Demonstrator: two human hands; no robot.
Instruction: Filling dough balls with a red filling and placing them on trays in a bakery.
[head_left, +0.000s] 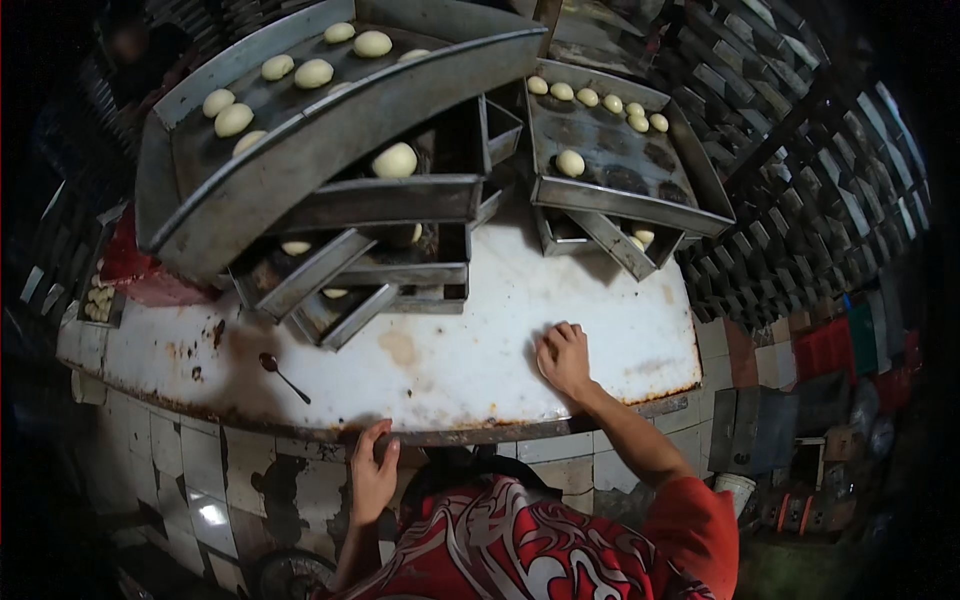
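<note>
My right hand (564, 358) rests on the white tabletop (480, 352), its fingers curled downward. Whether anything lies under the palm is hidden. By the table's front edge, my left hand (374, 472) is raised with thumb and fingers apart and nothing in them. A spoon (283, 377) lies on the tabletop, left of both hands. Beyond the right hand, a metal tray (611, 139) holds a row of dough balls (587, 97) along its far side and a single dough ball (570, 163) near its front wall. It sits crosswise on other trays.
A tall stack of metal trays (337, 142) with dough balls stands at the back left, its top tray overhanging the ones below. Beside it is a red container (150, 270). Many more trays (787, 217) are piled at the right. Grey bins (754, 427) stand on the tiled floor.
</note>
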